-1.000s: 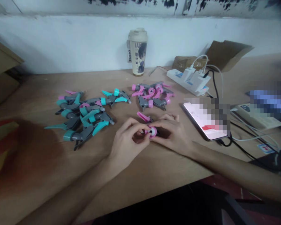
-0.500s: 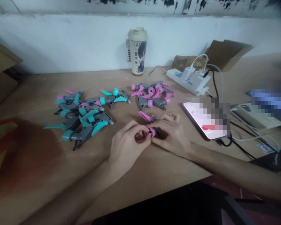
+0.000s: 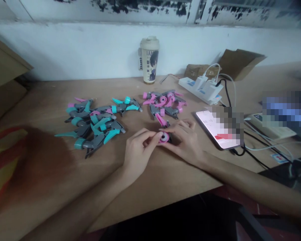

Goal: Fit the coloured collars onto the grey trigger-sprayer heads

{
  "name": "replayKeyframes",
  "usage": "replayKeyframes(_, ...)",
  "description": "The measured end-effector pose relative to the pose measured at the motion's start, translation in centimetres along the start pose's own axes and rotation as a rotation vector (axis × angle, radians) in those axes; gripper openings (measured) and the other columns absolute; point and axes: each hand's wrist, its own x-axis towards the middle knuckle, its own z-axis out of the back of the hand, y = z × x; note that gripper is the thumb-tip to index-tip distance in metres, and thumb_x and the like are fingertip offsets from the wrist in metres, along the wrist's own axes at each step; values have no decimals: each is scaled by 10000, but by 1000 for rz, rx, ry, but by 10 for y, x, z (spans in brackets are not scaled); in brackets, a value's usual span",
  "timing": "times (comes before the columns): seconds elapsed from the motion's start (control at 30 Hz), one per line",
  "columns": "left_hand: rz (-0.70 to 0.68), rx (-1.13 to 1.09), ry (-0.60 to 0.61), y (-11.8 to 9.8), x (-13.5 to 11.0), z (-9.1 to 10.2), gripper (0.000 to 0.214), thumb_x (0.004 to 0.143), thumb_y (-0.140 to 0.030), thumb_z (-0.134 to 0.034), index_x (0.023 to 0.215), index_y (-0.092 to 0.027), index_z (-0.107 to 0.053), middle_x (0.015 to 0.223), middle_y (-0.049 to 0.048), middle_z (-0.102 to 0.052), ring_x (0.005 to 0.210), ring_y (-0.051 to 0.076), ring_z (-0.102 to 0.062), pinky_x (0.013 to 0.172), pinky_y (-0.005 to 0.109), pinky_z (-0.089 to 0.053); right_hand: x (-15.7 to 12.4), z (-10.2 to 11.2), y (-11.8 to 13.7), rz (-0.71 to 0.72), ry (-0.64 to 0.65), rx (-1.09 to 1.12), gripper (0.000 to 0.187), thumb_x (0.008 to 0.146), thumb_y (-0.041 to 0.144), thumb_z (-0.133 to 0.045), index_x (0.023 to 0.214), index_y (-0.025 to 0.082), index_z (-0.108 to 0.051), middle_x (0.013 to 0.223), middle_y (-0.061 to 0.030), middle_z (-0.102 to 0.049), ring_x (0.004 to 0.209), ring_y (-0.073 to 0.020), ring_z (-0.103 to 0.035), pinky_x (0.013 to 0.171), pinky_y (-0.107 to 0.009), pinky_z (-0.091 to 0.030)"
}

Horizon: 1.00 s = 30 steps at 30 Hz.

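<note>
Both my hands meet over the middle of the wooden table (image 3: 52, 167) on one pink and grey spray trigger head (image 3: 164, 135). My right hand (image 3: 184, 140) wraps round its grey body, and its pink lever sticks up behind my fingers. My left hand (image 3: 137, 150) pinches the pink round cap at its near end. A pile of teal and grey trigger heads (image 3: 96, 124) lies to the left. Just behind my hands, a pile of pink and grey trigger heads (image 3: 165, 102) rests.
A phone (image 3: 217, 129) lies right of my hands, with cables and a white power strip (image 3: 203, 88) behind it. A printed coffee cup (image 3: 149, 60) stands by the wall. Torn cardboard (image 3: 240, 60) sits at the back right. Striped cloth (image 3: 2, 157) is at the left.
The view has shifted slightly. My fingers have turned the pink cap, so its dark opening now faces me again, and the pink lever stands more upright.
</note>
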Motion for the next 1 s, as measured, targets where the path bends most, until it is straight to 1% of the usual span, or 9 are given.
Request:
replayKeyframes(0.2,143,-364,-107,9,1,4,358,906,-388,-440,726,-156,-644,599,-9,-527,536,83,-525,504,184,-435,-2,3,-1,12,-27,-36,266,754,429,-669,920,230,-608,864,-3,-704,824,-182,-610,914,-411,-300)
replayKeyframes(0.3,232,-433,-125,18,4,4,410,909,-432,-402,715,-152,-631,584,-10,-514,499,81,-521,445,176,-411,2,6,-2,29,-43,-70,284,752,461,-656,908,228,-613,876,-13,-705,832,-195,-613,927,-429,-297)
replayKeyframes(0.4,242,-314,32,24,6,5,404,906,-428,-396,737,-152,-640,585,-4,-542,493,93,-538,452,193,-417,18,10,2,52,-78,-104,304,767,487,-628,921,225,-619,896,-23,-700,863,-207,-612,928,-425,-297)
replayKeyframes(0.47,166,-133,137,24,6,6,320,890,-368,-442,755,-159,-643,624,4,-589,543,112,-567,522,220,-443,37,9,7,83,-94,-134,328,771,506,-613,927,218,-621,922,-35,-693,908,-222,-603,948,-427,-276)
replayKeyframes(0.53,57,66,175,22,5,6,196,855,-282,-498,786,-170,-642,708,15,-635,637,138,-594,608,253,-455,60,3,16,118,-56,-166,359,783,529,-584,943,210,-621,947,-46,-687,944,-239,-588,976,-446,-233)
replayKeyframes(0.63,-37,268,241,16,3,6,128,816,-210,-521,849,-180,-641,839,32,-666,756,172,-610,676,280,-462,99,-19,32,172,98,-176,356,845,501,-512,1012,203,-615,960,-54,-681,972,-252,-567,991,-481,-183)
replayKeyframes(0.77,-40,340,307,13,1,6,172,830,-224,-490,868,-174,-651,909,59,-678,808,201,-628,711,306,-482,139,-67,54,264,209,-207,355,839,392,-568,1105,159,-585,1006,-105,-670,1034,-296,-517,977,-499,-197)
replayKeyframes(0.9,-7,390,326,17,1,5,233,839,-276,-487,886,-129,-661,908,123,-692,793,261,-651,687,356,-493,154,-112,70,270,306,-235,334,848,351,-565,1086,121,-605,1005,-120,-673,1047,-299,-519,1012,-536,-114)
replayKeyframes(1.0,-5,402,333,19,1,5,242,840,-281,-492,909,-119,-658,915,135,-693,814,277,-654,693,366,-494,155,-125,72,302,342,-187,410,840,426,-558,1129,137,-600,1055,-118,-664,1062,-292,-530,1025,-545,-68)
